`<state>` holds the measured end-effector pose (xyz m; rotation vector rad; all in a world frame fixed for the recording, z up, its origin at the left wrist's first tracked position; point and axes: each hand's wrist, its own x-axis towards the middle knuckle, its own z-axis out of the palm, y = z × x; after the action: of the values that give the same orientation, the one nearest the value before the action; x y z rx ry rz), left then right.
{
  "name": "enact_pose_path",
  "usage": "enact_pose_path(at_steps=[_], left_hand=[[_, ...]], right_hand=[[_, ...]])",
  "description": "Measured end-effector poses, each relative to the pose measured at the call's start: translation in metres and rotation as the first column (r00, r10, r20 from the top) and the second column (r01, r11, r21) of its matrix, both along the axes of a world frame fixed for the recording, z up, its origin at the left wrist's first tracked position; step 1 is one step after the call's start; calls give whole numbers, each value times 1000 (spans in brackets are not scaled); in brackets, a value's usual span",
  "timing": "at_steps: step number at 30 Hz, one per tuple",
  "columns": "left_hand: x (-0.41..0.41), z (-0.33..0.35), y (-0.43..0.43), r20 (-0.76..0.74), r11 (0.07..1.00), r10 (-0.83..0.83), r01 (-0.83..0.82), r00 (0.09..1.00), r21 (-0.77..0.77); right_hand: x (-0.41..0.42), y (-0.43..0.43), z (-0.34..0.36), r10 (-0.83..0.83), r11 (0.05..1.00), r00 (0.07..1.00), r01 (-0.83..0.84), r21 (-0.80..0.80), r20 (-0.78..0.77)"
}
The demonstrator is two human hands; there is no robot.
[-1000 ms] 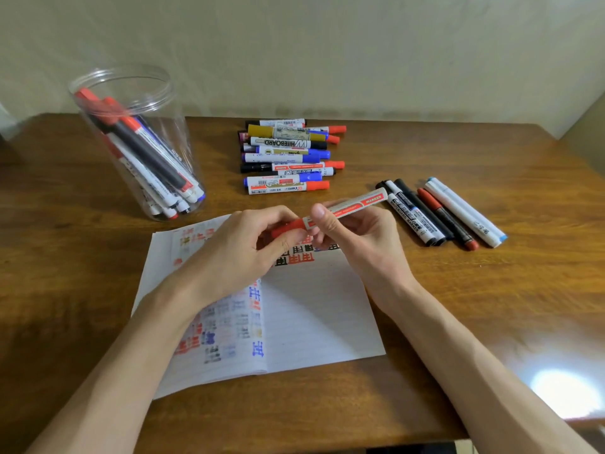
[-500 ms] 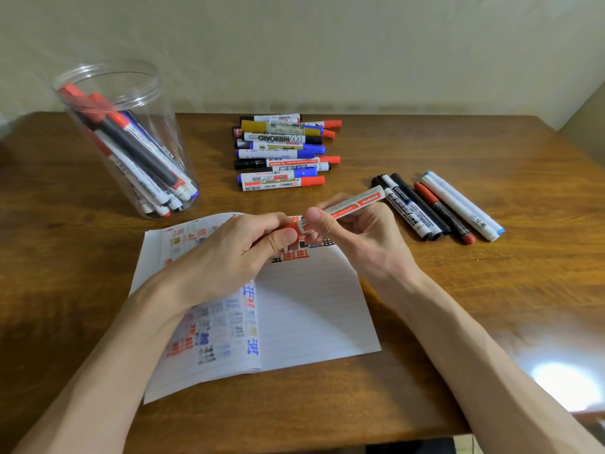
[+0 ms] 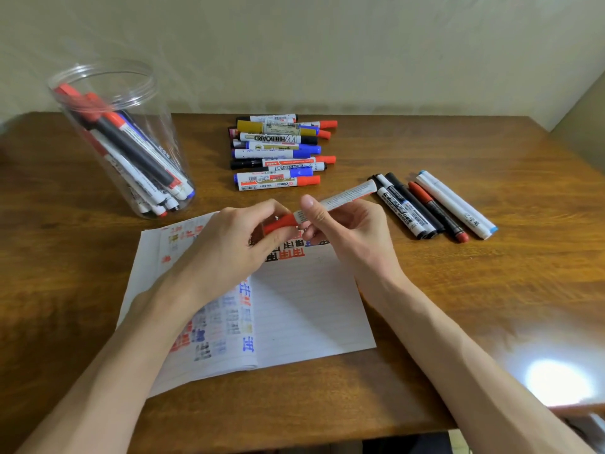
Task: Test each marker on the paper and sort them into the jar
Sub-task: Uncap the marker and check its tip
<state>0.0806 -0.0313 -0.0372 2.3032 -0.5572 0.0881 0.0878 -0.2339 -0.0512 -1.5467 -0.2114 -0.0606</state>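
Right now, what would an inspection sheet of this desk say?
Surface: wooden table, glare patch front right.
Job's things: red-capped marker over marked lined paper; clear jar holding sorted markers; marker pile behind; marker row right.
Clutter: nothing seen.
Hands: left hand grips the cap, right hand holds the barrel.
Cables: nothing seen.
Surroundings: pale wall behind.

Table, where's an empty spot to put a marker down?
Bare table lies between the jar and the marker pile, right of the row of markers, and left of the paper. Crowded: the pile, the row, and the paper's top, where the left hand and right hand hold a marker.
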Motion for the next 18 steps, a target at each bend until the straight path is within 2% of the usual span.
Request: enact_pose_path(at_steps=[7, 18], left_hand=[[1, 2, -2, -53, 996, -26, 30, 998, 80], [-1, 9, 2, -180, 998, -66, 68, 981, 5]], right_hand=[[2, -3, -3, 21, 999, 1000, -20, -34, 12], [1, -8, 2, 161, 987, 987, -161, -15, -12]])
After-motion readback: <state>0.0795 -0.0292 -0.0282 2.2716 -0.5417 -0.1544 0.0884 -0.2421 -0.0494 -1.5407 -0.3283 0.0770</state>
